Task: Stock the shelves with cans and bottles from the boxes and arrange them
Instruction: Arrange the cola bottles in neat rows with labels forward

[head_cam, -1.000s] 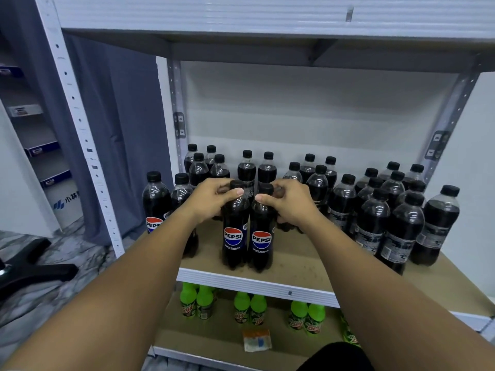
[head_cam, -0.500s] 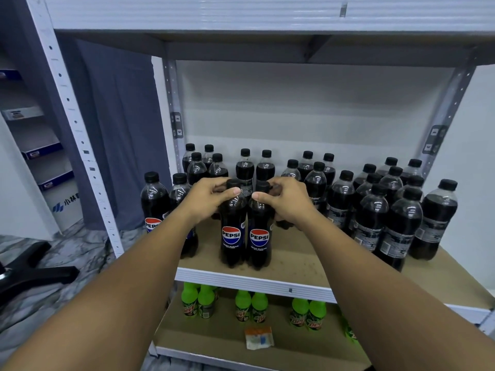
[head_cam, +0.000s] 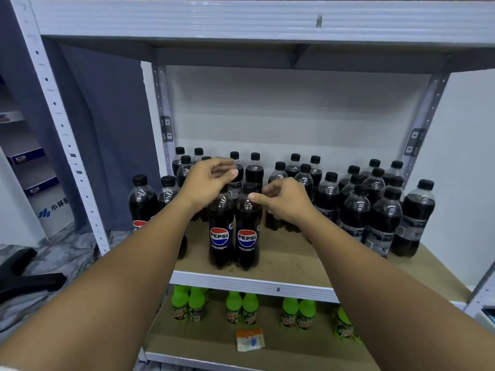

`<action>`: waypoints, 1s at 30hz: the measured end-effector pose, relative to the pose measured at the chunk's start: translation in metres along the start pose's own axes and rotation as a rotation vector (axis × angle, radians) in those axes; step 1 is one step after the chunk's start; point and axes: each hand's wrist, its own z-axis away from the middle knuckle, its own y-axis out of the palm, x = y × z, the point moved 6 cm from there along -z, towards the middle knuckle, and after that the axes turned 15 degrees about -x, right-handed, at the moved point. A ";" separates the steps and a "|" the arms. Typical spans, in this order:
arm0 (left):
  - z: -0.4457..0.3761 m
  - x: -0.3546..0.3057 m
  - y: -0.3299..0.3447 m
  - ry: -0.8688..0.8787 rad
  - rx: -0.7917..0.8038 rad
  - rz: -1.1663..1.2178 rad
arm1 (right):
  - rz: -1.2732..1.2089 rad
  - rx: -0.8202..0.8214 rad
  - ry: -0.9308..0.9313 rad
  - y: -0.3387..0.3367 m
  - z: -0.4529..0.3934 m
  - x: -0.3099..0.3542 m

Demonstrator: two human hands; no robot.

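Black-cap Pepsi pair (head_cam: pixel 234 228) upright at shelf (head_cam: pixel 251 283) front edge | L hand (head_cam: pixel 206 183) & R hand (head_cam: pixel 284 202) above caps, fingers loosely curled, grip on nothing | step: placing/aligning, I judge | next: fetch more btls.

I read PEPSI ZERO SUGAR on left front bottle (head_cam: pixel 220 231) | same on right front bottle (head_cam: pixel 247 232) | "DEW" on green bottles (head_cam: pixel 180 306) below | white box (head_cam: pixel 55 207): Chinese characters, partly legible
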 end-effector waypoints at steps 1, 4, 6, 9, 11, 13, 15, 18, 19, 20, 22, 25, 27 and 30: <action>-0.001 -0.009 0.006 0.022 -0.002 -0.002 | 0.017 -0.007 0.007 -0.010 0.000 -0.003; -0.012 -0.030 0.032 0.099 -0.052 -0.036 | 0.093 -0.041 0.022 -0.048 -0.003 -0.018; -0.021 -0.046 0.053 0.127 -0.074 -0.032 | 0.159 -0.078 0.027 -0.080 -0.004 -0.029; -0.023 -0.068 0.099 0.147 0.007 -0.001 | 0.227 -0.165 0.045 -0.128 -0.006 -0.048; -0.016 -0.079 0.136 0.150 0.072 0.023 | 0.264 -0.224 0.066 -0.158 -0.005 -0.061; -0.007 -0.086 0.171 0.145 0.115 0.047 | 0.314 -0.299 0.072 -0.184 -0.003 -0.072; 0.001 -0.091 0.203 0.128 0.149 0.056 | 0.354 -0.373 0.081 -0.206 -0.001 -0.082; 0.012 -0.091 0.244 0.103 0.209 0.055 | 0.392 -0.461 0.103 -0.230 -0.002 -0.098; 0.016 -0.090 0.255 0.093 0.229 0.054 | 0.407 -0.483 0.110 -0.235 -0.003 -0.103; 0.019 -0.089 0.265 0.083 0.240 0.049 | 0.413 -0.496 0.120 -0.239 -0.004 -0.109; 0.023 -0.085 0.280 0.061 0.225 0.047 | 0.432 -0.495 0.132 -0.244 -0.007 -0.118; 0.024 -0.078 0.288 0.029 0.134 0.006 | 0.445 -0.431 0.173 -0.240 -0.011 -0.132; 0.023 -0.074 0.288 0.013 0.065 -0.037 | 0.426 -0.388 0.189 -0.236 -0.013 -0.137; 0.023 -0.071 0.283 0.003 0.035 -0.042 | 0.421 -0.375 0.183 -0.231 -0.015 -0.142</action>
